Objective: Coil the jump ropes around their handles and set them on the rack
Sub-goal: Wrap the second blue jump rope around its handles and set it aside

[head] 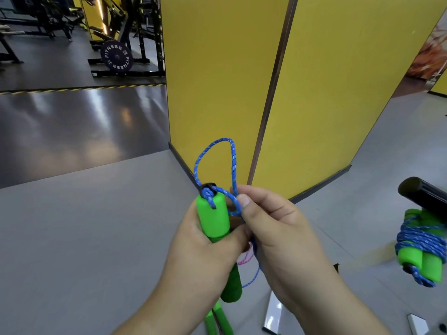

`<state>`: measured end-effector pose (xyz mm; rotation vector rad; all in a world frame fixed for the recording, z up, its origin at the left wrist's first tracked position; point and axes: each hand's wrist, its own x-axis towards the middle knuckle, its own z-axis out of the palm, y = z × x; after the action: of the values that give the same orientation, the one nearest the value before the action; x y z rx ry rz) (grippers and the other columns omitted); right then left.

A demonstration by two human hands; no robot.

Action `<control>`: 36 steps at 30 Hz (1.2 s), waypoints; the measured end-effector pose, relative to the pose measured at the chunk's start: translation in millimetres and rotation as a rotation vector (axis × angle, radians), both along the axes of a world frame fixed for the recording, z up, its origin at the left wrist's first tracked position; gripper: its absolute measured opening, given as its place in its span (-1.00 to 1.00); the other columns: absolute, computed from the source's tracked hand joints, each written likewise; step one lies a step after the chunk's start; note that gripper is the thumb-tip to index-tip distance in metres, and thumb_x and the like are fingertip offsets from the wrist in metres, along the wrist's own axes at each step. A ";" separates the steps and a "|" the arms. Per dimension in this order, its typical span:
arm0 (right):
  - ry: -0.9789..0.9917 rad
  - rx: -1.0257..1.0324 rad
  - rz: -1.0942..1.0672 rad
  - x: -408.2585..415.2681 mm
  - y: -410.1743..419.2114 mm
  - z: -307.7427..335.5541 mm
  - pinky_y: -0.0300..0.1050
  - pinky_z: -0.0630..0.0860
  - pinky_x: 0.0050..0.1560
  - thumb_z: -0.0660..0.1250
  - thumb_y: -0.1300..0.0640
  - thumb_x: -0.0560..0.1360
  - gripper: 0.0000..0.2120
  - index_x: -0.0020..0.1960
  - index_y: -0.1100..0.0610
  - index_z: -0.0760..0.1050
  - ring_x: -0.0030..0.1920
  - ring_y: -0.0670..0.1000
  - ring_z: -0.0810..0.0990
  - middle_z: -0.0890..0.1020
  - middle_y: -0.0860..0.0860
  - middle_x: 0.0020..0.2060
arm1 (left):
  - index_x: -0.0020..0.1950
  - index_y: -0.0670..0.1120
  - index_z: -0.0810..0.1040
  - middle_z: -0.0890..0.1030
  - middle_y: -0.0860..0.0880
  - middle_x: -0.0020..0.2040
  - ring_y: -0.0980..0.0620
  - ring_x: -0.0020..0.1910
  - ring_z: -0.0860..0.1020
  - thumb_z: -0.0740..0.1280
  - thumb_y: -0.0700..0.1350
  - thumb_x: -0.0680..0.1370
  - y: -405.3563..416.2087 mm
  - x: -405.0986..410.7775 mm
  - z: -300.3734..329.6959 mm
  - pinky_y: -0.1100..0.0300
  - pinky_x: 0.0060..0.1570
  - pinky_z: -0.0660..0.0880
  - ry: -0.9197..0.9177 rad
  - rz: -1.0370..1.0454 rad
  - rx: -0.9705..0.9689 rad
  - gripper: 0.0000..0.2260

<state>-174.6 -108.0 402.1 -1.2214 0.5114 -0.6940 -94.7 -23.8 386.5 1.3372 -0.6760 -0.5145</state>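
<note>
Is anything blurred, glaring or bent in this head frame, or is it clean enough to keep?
Head view: hands and green handle sharp; the coiled rope bundle at the right edge is motion-blurred; ceiling-light glare streaks the dark floor; wide-angle lens bends the yellow wall panels.

Green handle (212, 217): matt foam. Blue rope (232, 155): braided cord. Grey floor (84, 226): smooth, slight sheen.

Two bare hands show, with bare forearms behind them. The left hand (203, 250) and right hand (278, 228) wear no gloves, rings or watch. Short trimmed nails tip the fingers; no sleeves reach the wrists.
</note>
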 end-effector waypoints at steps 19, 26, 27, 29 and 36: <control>0.164 -0.279 -0.011 -6.1 -4.2 2.4 -0.06 0.49 -0.28 0.49 0.19 0.49 -0.92 -0.16 0.07 0.62 -0.36 -0.01 0.55 0.67 0.09 -0.35 | -0.27 0.02 0.65 0.71 -0.19 -0.17 -0.07 -0.22 0.68 0.53 -0.09 0.42 3.2 15.3 3.1 0.01 -0.17 0.60 0.176 0.115 -0.112 -0.90; 0.305 -0.218 0.234 -17.3 -16.4 7.6 -0.20 0.45 -0.33 0.38 0.21 0.57 -0.89 -0.09 0.08 0.66 -0.39 0.00 0.49 0.66 0.07 -0.33 | -0.25 0.12 0.65 0.74 -0.09 -0.15 -0.03 -0.22 0.65 0.52 -0.04 0.35 10.8 40.5 14.2 -0.01 -0.16 0.54 0.172 0.268 -0.147 -0.92; 0.293 -0.200 0.214 -18.1 -18.3 7.8 -0.23 0.43 -0.36 0.34 0.24 0.60 -0.83 -0.08 0.09 0.68 -0.41 -0.01 0.45 0.65 0.07 -0.34 | -0.25 0.15 0.65 0.74 -0.07 -0.14 -0.04 -0.20 0.66 0.52 -0.04 0.37 12.6 43.0 13.7 -0.02 -0.16 0.55 0.166 0.276 -0.146 -0.91; 0.225 -0.173 0.143 -16.1 -17.3 9.8 -0.25 0.37 -0.41 0.31 0.25 0.60 -0.81 -0.05 0.09 0.69 -0.44 -0.03 0.39 0.66 0.07 -0.32 | -0.19 0.18 0.66 0.76 -0.03 -0.11 -0.07 -0.16 0.71 0.55 -0.09 0.45 13.1 35.4 11.6 -0.07 -0.14 0.59 0.101 0.230 -0.080 -0.84; 0.228 -0.272 0.123 -14.2 -8.9 13.7 -0.28 0.37 -0.38 0.39 0.21 0.56 -0.92 0.01 0.06 0.54 -0.39 0.00 0.43 0.74 0.04 -0.21 | -0.29 0.20 0.65 0.70 0.01 -0.26 -0.06 -0.22 0.65 0.44 -0.24 0.55 6.8 17.2 11.0 0.03 -0.19 0.54 0.138 0.197 -0.078 -0.64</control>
<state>-188.8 -116.9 415.7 -1.5856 0.5360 -0.5335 -77.6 -17.1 397.6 1.2668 -0.4407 -0.4130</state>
